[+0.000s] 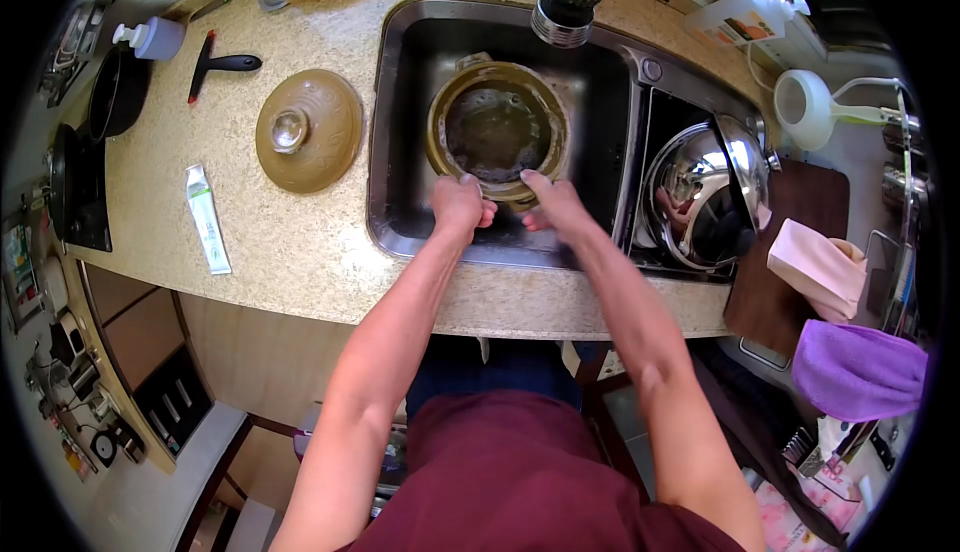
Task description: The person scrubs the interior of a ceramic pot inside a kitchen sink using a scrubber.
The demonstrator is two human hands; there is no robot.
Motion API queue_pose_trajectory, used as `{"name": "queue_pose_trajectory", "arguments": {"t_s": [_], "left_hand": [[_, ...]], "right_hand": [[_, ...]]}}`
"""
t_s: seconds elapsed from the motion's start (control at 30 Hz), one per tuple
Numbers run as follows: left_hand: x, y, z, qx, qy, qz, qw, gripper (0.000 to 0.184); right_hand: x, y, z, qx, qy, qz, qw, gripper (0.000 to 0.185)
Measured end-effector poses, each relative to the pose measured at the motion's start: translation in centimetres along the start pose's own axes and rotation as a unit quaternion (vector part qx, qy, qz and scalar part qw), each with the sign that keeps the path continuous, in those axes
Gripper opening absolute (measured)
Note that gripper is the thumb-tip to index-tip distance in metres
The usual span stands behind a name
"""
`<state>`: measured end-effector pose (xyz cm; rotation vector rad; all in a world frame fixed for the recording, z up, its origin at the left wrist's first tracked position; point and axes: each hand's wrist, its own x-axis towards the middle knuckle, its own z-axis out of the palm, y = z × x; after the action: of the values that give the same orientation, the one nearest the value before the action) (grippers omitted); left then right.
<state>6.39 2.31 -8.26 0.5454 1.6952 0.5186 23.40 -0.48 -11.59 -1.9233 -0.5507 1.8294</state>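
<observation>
A brown clay pot (440,132) with murky water in it sits in the left sink basin (600,152). At the pot's near rim, left of its near handle, is my left hand (458,206), fingers curled and thumb on top. My right hand (556,204) is at the same rim on the right, thumb over the edge and fingers bent below. Both hands appear to grip the pot, though the contact under the rim is hidden. Its matching lid (320,127) lies knob up on the counter to the left.
Above the basin hangs the faucet (562,24). Shiny metal lids or bowls (692,192) fill the right basin. On the counter are a white tube (207,220) and a black squeegee (215,64). A cutting board (800,197) and purple towel (860,370) are at right.
</observation>
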Motion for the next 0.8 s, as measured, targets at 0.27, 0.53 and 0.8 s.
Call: {"name": "queue_pose_trajectory", "arguments": {"t_s": [0.27,0.53,0.8], "left_hand": [[-0.2,2.0,-4.7,0.495,-0.004,0.479,0.725,0.036],[4.8,1.0,-1.3,0.616,-0.099,0.597,0.504,0.018],[2.5,-2.4,3.5,0.569,-0.066,0.555,0.603,0.012]], "right_hand": [[4.3,-2.2,-5.2,0.031,0.111,-0.140,0.983,0.063],[4.7,-1.4,-1.0,0.341,0.194,-0.130,0.911,0.043],[0.1,-3.2,-3.3,-0.324,0.283,-0.311,0.848,0.031]]}}
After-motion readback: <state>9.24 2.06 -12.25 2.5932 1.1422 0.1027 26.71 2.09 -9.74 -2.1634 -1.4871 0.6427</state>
